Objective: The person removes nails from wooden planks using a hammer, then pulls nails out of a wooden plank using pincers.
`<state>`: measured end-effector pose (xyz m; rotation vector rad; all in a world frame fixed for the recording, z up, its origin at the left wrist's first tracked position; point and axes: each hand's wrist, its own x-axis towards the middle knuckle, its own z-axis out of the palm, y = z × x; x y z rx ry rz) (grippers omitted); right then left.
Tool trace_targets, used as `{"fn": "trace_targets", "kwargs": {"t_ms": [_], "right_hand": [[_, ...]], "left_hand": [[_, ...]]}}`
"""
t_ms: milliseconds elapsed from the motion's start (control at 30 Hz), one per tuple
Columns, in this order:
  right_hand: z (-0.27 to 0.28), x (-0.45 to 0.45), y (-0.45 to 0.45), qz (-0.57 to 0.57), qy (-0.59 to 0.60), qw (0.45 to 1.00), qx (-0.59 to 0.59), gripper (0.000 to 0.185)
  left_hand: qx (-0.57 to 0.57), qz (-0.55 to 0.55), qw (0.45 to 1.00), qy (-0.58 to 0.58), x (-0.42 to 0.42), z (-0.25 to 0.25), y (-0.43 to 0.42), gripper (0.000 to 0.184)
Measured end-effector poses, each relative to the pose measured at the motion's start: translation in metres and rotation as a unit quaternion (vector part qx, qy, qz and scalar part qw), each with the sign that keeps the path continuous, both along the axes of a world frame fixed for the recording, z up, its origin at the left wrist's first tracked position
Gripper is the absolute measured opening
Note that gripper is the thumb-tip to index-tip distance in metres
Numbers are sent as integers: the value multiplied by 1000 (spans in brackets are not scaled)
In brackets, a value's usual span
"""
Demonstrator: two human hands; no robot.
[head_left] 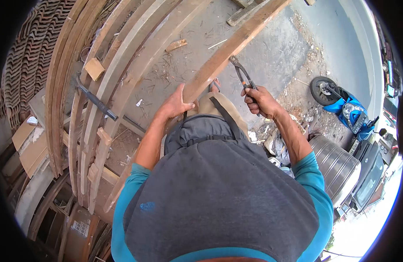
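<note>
My left hand [176, 105] is closed around the near end of a long wooden beam [227, 52], which slants away toward the upper right. In my right hand [262, 101] are the handles of dark metal pincers [243, 73] with a bit of orange on them. The pincers' jaws meet the right edge of the beam; whether they grip a nail there is too small to tell. My fingers wrap round both handles.
More long beams [136, 70] lie at the left, with a hammer [96, 99] and a wood block [94, 68] on them. Stacked roof tiles [33, 52] stand beyond. On the right are a ribbed metal tank [335, 168] and a blue motorbike [352, 113]. Debris litters the concrete floor [271, 56].
</note>
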<state>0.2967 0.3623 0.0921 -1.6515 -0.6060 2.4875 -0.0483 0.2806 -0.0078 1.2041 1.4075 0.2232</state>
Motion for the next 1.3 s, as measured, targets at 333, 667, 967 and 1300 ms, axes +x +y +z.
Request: {"fn": "trace_targets", "kwargs": {"t_ms": [333,667,967,1300], "right_hand": [[-80,-137,-88,-282,-89,934,201,22],[-13,-23,-8,-14,-103,971,214,55],[10,45,81,171,-62,976,118,59],[-2,77,125,166,17,986,8,46]], "left_hand": [[-32,-24,999,7,-10,14,21,99],[-62,-12,998,-5,-17,25,26,111],[-51,20,998,-41,-3,34,21,92],[-79,76,994,-29,11,41,18,82]]}}
